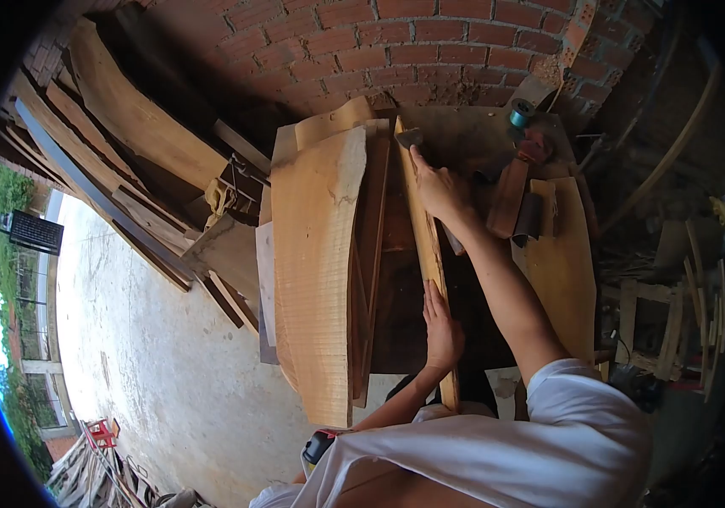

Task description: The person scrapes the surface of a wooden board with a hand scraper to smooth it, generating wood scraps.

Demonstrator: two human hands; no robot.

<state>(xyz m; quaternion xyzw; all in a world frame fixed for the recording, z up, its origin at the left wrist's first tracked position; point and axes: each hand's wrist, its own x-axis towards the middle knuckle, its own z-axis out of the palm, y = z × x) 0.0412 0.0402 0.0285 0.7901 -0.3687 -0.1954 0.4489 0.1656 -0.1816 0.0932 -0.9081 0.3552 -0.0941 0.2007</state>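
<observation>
We find the wooden strip [425,241] pointing away: left hand [444,336] on its nearer half, right hand [441,195] toward its far end; both grips unclear.

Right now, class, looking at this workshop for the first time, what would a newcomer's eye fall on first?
Probably the broad, pale yellow-brown wooden plank with one wavy edge, lying left of the hands. Next, at the centre, comes the long, narrow, light wooden strip, with the right hand near its far end and the left hand nearer the body. Behind everything, the red brick wall fills the top.
</observation>
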